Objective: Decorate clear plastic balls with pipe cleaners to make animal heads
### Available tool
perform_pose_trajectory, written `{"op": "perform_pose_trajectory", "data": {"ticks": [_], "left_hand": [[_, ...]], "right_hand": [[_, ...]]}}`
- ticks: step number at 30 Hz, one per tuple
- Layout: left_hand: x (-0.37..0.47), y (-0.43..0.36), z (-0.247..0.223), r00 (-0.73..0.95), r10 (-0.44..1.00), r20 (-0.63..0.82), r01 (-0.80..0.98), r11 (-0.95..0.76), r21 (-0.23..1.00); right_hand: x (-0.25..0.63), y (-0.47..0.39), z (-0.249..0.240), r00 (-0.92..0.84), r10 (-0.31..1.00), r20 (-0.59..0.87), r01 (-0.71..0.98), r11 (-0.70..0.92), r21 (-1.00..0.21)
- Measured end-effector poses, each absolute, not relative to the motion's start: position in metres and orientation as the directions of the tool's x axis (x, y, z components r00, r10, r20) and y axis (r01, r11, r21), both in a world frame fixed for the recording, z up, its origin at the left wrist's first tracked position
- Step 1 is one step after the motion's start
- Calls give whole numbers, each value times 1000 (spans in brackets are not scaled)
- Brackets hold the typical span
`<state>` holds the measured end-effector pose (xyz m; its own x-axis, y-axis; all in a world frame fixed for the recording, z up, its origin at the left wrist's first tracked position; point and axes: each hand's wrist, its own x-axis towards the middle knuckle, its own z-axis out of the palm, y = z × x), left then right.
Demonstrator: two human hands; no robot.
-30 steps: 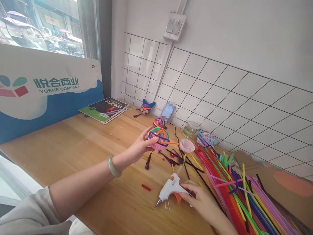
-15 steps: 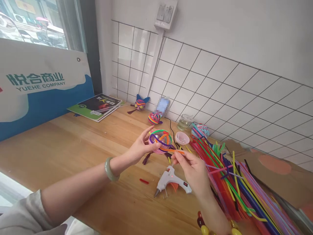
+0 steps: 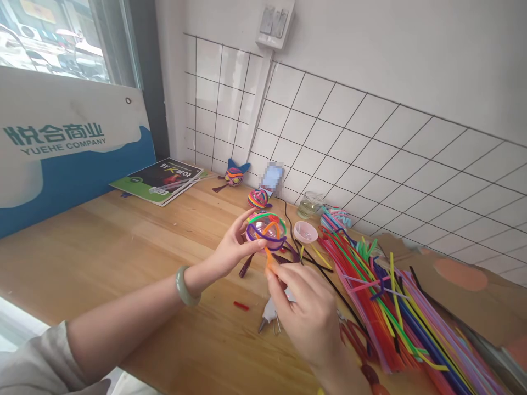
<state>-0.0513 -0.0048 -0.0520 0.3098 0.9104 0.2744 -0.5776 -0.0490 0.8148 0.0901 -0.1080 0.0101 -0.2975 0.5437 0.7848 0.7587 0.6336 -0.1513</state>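
Near the middle of the view, my left hand point(image 3: 239, 241) is closed round a clear round ornament point(image 3: 267, 232) wound with green, purple and orange pipe cleaners. My right hand point(image 3: 302, 307), just below and to the right, pinches an orange pipe cleaner point(image 3: 269, 258) whose far end meets the ornament beside my left thumb. A white glue gun point(image 3: 269, 312) lies on the table, its body mostly hidden behind my right hand. Left of its nozzle is a short red piece point(image 3: 241, 306). A dark tassel point(image 3: 246, 266) hangs under the ornament.
Many coloured pipe cleaners point(image 3: 382, 302) spread over the right side, with scissors point(image 3: 354, 334) beside them. Behind stand a pink bowl point(image 3: 305, 232), a glass jar point(image 3: 309, 205), a phone point(image 3: 272, 178), a striped ball point(image 3: 258, 198) and an eared ornament point(image 3: 234, 174). Magazines point(image 3: 162, 181) lie at back left.
My right hand has moved left and down, now covering most of the glue gun. The orange pipe cleaner, earlier stretched to the right, now points down from the ornament.
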Motion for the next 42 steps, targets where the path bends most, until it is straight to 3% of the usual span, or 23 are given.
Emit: {"op": "perform_pose_trajectory", "data": {"ticks": [2,4,7,9,10,13,17,19,22,24,26,31,35,38,42], "left_hand": [[-55,-2,-51,369,902,223,-618,59,784],[-59,2,-50,452,874,180,-649,183,738],[-64,6,-50,585,797,153,-657,355,665],[-65,7,-52,639,755,145,-653,433,621],[-65,8,-53,651,745,145,-656,456,601],[-65,10,-56,663,732,158,-671,487,559],[-64,12,-61,652,744,146,-687,498,530],[-64,14,-62,637,760,128,-695,494,522],[-62,13,-62,601,793,93,-702,469,537],[-60,12,-61,565,822,66,-704,440,557],[-57,9,-60,532,846,38,-704,417,575],[-51,-1,-57,506,863,-14,-679,408,611],[-47,-6,-58,487,871,-61,-672,418,611],[-44,-8,-59,474,877,-79,-680,422,599],[-41,-11,-59,447,890,-86,-680,401,613]], "right_hand": [[106,-107,6,-268,620,737,746,618,-248],[132,-104,-3,-151,777,611,771,479,-419],[172,-97,-29,-20,984,176,831,114,-544],[188,-93,-47,-92,987,-131,846,8,-533],[192,-92,-54,-123,972,-200,855,2,-519],[192,-90,-66,-160,950,-267,873,9,-488],[189,-91,-64,-318,891,-325,737,16,-676],[192,-93,-61,-332,900,-283,621,-17,-783],[194,-99,-55,-192,970,-151,423,-57,-904],[192,-104,-50,-114,991,-73,327,-32,-944],[188,-109,-44,-71,997,8,334,31,-942],[173,-118,-40,-23,971,238,549,212,-809],[155,-124,-40,43,865,500,673,345,-654],[143,-125,-41,71,752,655,781,367,-505],[134,-125,-43,-29,646,763,867,395,-302]]}}
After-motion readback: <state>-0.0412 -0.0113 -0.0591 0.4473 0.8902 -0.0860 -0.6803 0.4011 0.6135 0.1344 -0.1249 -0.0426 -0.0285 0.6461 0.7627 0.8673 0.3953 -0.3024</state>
